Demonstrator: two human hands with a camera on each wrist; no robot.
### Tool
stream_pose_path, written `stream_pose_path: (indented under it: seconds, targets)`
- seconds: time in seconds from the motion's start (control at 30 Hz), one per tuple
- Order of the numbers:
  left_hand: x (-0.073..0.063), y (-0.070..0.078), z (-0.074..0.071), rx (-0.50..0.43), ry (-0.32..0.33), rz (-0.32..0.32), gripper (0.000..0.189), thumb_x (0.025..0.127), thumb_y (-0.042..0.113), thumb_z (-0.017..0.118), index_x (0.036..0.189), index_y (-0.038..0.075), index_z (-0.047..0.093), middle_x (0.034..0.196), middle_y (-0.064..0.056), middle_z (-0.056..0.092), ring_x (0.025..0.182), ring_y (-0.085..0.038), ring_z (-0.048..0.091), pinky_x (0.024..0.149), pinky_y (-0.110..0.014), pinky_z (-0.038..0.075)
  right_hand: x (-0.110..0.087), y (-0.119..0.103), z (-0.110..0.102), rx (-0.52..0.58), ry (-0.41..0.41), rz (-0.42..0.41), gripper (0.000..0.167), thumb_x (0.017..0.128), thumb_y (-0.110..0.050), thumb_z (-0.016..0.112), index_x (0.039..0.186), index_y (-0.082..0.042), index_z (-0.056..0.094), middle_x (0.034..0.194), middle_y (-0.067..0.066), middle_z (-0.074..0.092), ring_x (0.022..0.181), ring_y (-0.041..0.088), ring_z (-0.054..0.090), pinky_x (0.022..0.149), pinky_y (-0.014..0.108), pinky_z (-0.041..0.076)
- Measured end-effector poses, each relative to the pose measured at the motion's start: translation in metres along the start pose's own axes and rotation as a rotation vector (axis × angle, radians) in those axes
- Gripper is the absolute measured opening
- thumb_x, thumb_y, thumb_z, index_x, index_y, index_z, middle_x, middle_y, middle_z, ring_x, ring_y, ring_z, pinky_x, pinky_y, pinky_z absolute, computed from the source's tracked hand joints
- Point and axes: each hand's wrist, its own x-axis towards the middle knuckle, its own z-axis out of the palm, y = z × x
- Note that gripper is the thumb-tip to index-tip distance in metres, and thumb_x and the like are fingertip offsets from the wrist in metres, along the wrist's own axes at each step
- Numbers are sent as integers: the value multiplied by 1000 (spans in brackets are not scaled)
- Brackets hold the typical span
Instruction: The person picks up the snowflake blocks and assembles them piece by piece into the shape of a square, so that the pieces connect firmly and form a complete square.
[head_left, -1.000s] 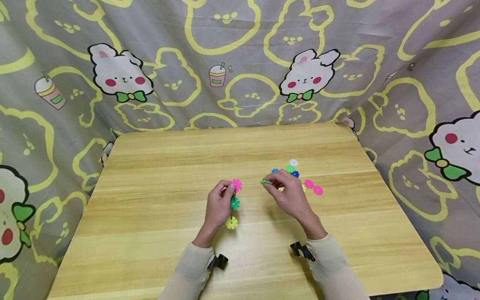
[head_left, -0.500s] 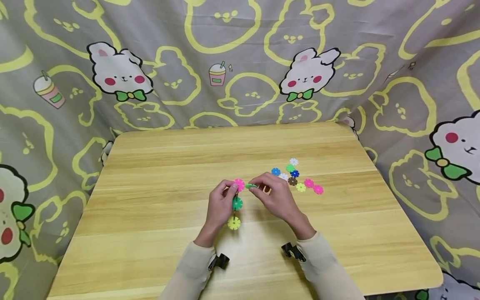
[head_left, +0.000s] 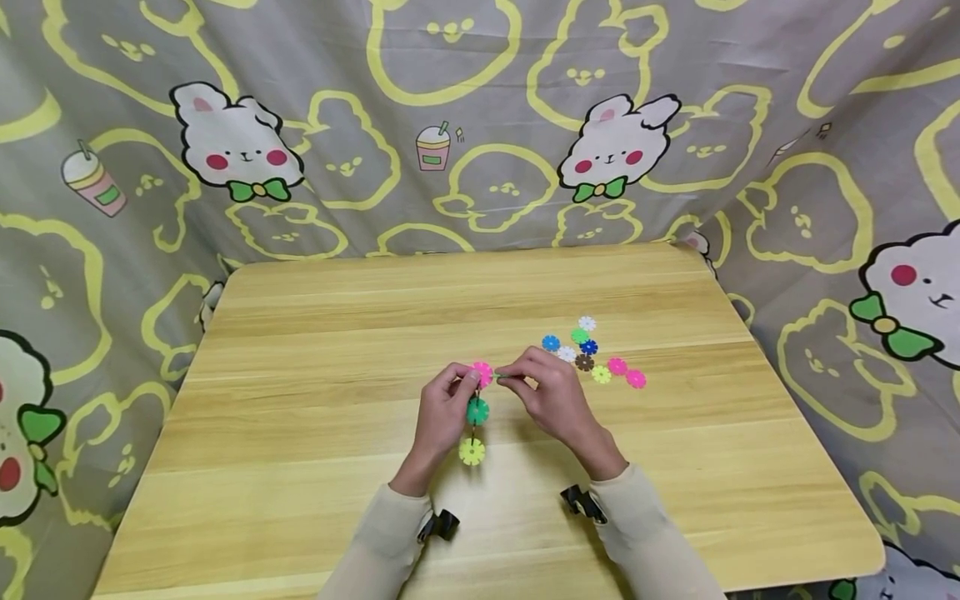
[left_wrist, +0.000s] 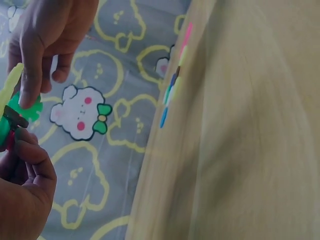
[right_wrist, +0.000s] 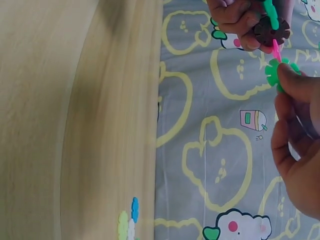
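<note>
My left hand (head_left: 442,408) pinches the upper end of a chain of notched plastic snowflake discs. A pink disc (head_left: 483,372) is at the top, with a green disc (head_left: 477,411) below it and a yellow disc (head_left: 472,452) at the bottom. Between them sit brown discs, seen edge-on from the head; one brown disc (right_wrist: 262,31) faces the right wrist view. Between thumb and fingers, my right hand (head_left: 555,396) holds a bright green disc (right_wrist: 272,72) edge to edge with the pink one. Whether their slots interlock, I cannot tell.
Several loose discs lie on the wooden table (head_left: 300,433) to the right, beyond my right hand. Among them are a blue disc (head_left: 551,342), a brown disc (head_left: 584,362) and a pink disc (head_left: 636,379). A patterned curtain (head_left: 495,83) surrounds the table's back and sides.
My right hand has moved left with the green disc, bringing it to the pink disc. The left hand and chain have shifted slightly right.
</note>
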Motion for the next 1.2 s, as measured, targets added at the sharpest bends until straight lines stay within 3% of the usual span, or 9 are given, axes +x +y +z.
stream_pose_path:
  seconds: [0.2, 0.37, 0.73, 0.9, 1.07, 1.2]
  targets:
    - [-1, -1, 3, 53, 25, 6, 18, 97, 22, 59, 89, 9, 68, 74, -9, 61, 58, -5, 51, 57, -19, 43, -1, 0, 4, -22, 68, -71, 10, 75, 0, 79, 83, -6, 77, 71, 0, 64, 63, 9, 56, 57, 15, 45]
    - [0, -2, 3, 80, 44, -15, 20, 96, 26, 60, 90, 9, 69, 79, -8, 65, 63, -7, 54, 60, -21, 45, -2, -1, 8, -19, 92, -76, 10, 75, 1, 79, 83, -5, 77, 71, 1, 64, 62, 10, 57, 57, 15, 46]
    - [3, -4, 1, 32, 22, -16, 21, 97, 24, 59, 92, 7, 68, 78, -11, 62, 58, -4, 52, 56, -19, 44, -2, 3, 3, -43, 21, -23, 15, 78, -7, 80, 92, -8, 75, 84, 1, 67, 74, 11, 62, 63, 27, 54]
    - [4, -4, -2, 27, 42, -32, 20, 99, 24, 56, 92, 8, 66, 80, -10, 61, 61, -5, 53, 58, -19, 45, -6, 15, -9, -69, -5, 46, 15, 83, -11, 75, 98, -9, 74, 89, 1, 69, 76, 11, 62, 62, 28, 53]
    - [5, -5, -5, 23, 60, -46, 22, 99, 24, 55, 95, 5, 66, 81, -5, 61, 60, -5, 52, 57, -19, 45, -13, 37, -27, -96, 27, 165, 13, 87, -8, 71, 99, -9, 74, 86, 2, 69, 75, 11, 61, 62, 34, 53]
    - [6, -6, -6, 9, 58, -64, 22, 100, 23, 55, 97, 3, 65, 81, -6, 60, 60, -6, 51, 56, -18, 44, -19, 51, -41, -109, 52, 256, 13, 86, -3, 70, 97, -9, 74, 82, 3, 68, 72, 11, 59, 63, 28, 52]
